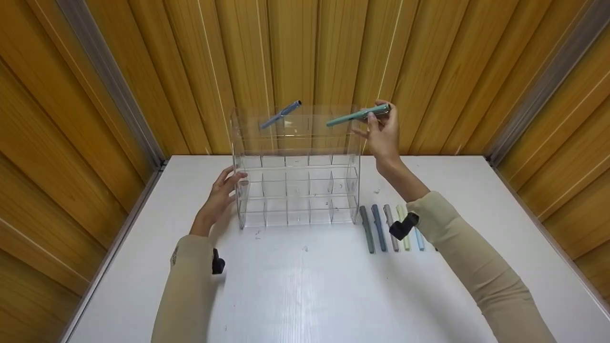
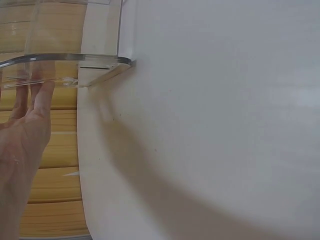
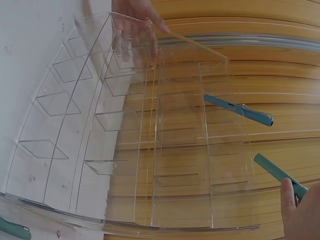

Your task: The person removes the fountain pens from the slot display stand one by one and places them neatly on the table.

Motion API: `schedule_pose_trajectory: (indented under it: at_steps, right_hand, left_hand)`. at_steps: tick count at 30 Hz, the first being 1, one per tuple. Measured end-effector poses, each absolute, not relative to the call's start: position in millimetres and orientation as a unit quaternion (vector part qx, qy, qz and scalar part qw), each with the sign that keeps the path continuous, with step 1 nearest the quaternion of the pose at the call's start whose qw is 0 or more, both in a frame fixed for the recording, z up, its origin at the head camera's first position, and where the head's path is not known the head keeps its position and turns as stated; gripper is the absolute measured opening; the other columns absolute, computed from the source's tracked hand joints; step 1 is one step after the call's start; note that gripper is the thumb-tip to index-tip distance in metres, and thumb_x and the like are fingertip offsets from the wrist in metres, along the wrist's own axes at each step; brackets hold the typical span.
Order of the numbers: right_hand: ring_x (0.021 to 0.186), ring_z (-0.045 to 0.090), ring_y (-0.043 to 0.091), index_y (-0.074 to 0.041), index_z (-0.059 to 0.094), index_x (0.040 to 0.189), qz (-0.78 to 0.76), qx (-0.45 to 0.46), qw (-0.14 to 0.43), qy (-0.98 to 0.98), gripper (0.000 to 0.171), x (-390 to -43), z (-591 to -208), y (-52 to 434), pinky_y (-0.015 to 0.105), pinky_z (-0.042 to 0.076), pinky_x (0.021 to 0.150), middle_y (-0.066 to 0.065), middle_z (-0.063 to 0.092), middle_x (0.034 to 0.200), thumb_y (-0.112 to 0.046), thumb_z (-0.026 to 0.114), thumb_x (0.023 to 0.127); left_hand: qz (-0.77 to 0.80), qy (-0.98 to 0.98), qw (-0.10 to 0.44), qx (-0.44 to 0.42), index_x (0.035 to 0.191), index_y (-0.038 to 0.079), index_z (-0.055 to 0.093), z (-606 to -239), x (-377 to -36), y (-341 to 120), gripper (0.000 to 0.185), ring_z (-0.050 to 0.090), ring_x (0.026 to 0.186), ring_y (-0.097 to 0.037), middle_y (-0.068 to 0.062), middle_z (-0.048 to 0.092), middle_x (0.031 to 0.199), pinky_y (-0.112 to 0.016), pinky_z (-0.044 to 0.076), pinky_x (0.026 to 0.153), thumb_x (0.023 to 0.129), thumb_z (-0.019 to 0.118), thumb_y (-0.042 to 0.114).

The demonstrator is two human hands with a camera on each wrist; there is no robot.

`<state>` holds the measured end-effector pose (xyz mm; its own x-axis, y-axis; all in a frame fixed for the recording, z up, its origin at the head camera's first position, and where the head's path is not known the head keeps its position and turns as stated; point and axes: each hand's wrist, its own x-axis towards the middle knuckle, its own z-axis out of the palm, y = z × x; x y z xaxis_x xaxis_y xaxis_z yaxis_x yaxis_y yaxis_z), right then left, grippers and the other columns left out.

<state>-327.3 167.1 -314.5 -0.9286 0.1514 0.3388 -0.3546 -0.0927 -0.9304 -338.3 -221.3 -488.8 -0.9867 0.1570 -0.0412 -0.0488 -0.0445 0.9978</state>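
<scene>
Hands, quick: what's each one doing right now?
Left hand: open, straight fingers resting against the left side of the clear organizer.
Right hand: pinching a teal pen above the organizer's top row.

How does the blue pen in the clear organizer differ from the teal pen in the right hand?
The blue pen sits in a top-row slot of the clear organizer, untouched; the teal pen is pinched in the right hand above the rack's right end. The blue pen is grey-blue and tilts steeply; the teal pen is greener and lies closer to level. Both look similar in shape and length.
</scene>
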Motion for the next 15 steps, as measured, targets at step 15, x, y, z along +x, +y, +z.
schedule_pose_trajectory:
  at_steps: [15]
  right_hand:
    - [0.135,0.058,0.035,-0.007,0.025,0.159,0.73,0.072,0.095,-0.673,0.05,-297.4,-330.5,176.6,0.041,0.057,0.104,0.01,0.049,0.133,-0.001,0.038,0.111]
  left_hand:
    - [0.717,0.693,0.061,0.045,0.165,0.017,0.024,-484.7,-331.1,-230.5,0.064,0.028,0.159,-0.033,-0.015,0.042,0.164,-0.06,0.02,0.13,0.112,0.048,0.042]
